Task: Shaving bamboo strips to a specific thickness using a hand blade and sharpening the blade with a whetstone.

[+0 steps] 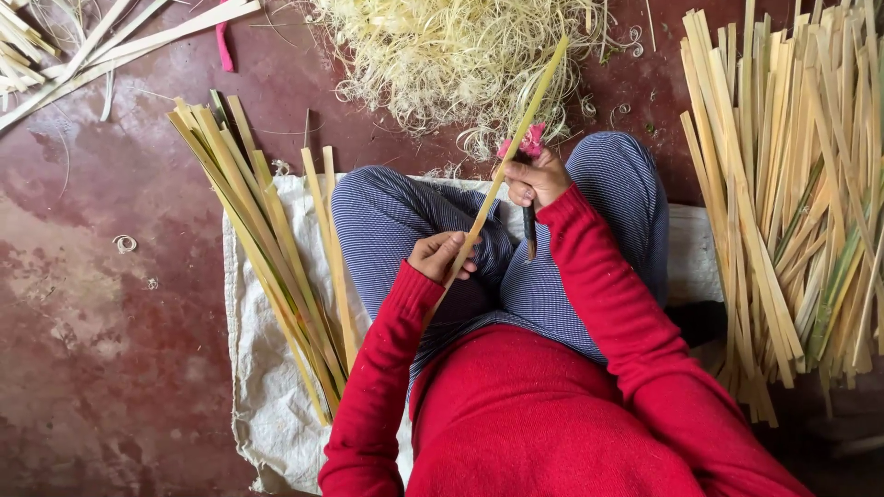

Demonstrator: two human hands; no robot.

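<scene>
A worn, reddish-brown floor fills the head view, with a pale woven sack spread on it under the seated person. The left hand sits low over the lap, forearm raised from a bent elbow, fingers curled shut around the lower part of a long bamboo strip. The strip slants up and right, its tip over a heap of pale shavings. The right hand is closed beside the strip higher up, gripping a dark-bladed knife that points down over the knee; its pink-wrapped handle is mostly hidden by the fingers. Bundles of split strips lie at the left and the right, the latter cut off by the frame.
</scene>
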